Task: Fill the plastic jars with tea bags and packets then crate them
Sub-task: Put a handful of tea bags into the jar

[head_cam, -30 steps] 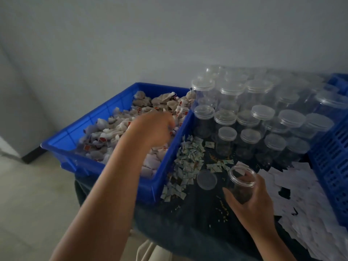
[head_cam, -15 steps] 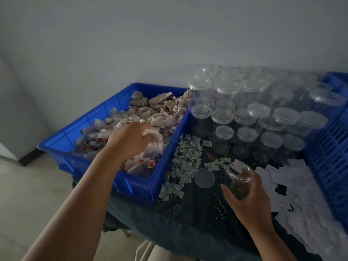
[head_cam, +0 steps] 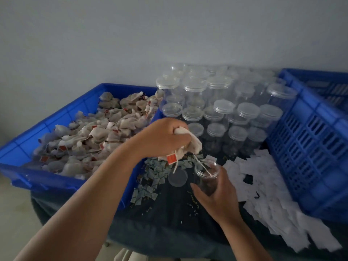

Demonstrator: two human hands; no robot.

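Change from half a second earlier: the left hand [head_cam: 163, 137], then down among the loose bags in the blue bin [head_cam: 18, 153], had lifted clear and crossed to the centre of the frame. It clenched a bunch of tea bags [head_cam: 190, 146] just above and left of the open jar [head_cam: 206, 176]. The right hand [head_cam: 216, 196] had kept its place at lower centre, fingers wrapped round the jar's side and holding it upright on the table. The jar's lid [head_cam: 177, 177] lay flat just left of it, as before.

The table was covered with a dark cloth [head_cam: 169, 223] and stood against a plain pale wall [head_cam: 131, 34]; light floor [head_cam: 15, 213] showed at lower left. The bin at left centre held a heap of tea bags [head_cam: 90, 136]. Small greenish packets [head_cam: 150, 183] were scattered beside the bin, and white packets [head_cam: 273, 194] spread across the lower right. Lidded clear jars [head_cam: 222, 110] were clustered at upper centre. A blue slotted crate [head_cam: 310, 140] stood at the right edge.

The gripped bags were pale, crumpled pouches. A red-orange tag [head_cam: 171, 158] dangled beneath them, and white strings trailed down, one crossing the jar's rim. The jar was clear plastic, its contents not discernible.
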